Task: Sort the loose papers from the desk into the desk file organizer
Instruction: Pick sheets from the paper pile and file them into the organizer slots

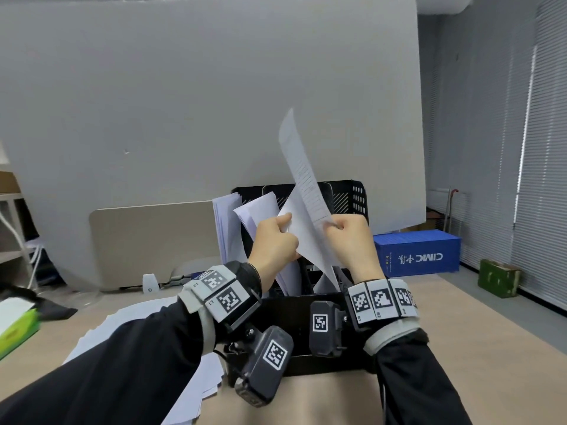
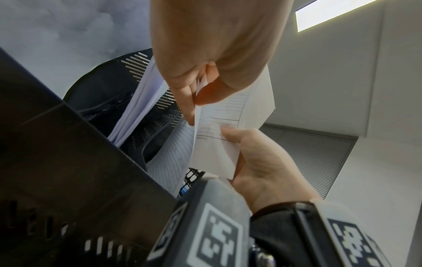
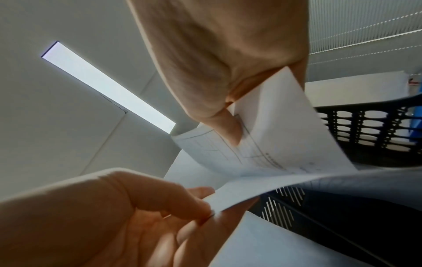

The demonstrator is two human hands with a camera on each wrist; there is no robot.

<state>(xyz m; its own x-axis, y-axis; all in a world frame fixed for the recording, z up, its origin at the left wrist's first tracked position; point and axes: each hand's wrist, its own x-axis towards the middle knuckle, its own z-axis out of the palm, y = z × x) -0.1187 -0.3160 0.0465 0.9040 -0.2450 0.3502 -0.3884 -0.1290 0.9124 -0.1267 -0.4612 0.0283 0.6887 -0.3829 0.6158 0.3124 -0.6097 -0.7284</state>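
Both hands are raised over the black perforated file organizer [image 1: 352, 194]. My left hand [image 1: 283, 223] pinches the left edge of a white sheet [image 1: 306, 237] whose lower corner hangs down into the organizer. A printed form [image 1: 300, 167] stands up and curls back from my right hand [image 1: 333, 225], which pinches its lower end. In the left wrist view my left hand [image 2: 196, 101] nips the sheets' edge, with the right hand [image 2: 258, 159] below it. The right wrist view has the right thumb [image 3: 228, 130] pressed on the form [image 3: 262, 144]. Paper stacks [image 1: 228, 225] stand in the organizer's left slots.
A spread pile of loose papers [image 1: 138, 320] lies on the beige desk at my left, partly under my left arm. A blue container-shaped box [image 1: 417, 253] and a green box [image 1: 498, 279] sit at the right. A beige panel [image 1: 147, 240] stands behind, and a green tray [image 1: 18, 329] at far left.
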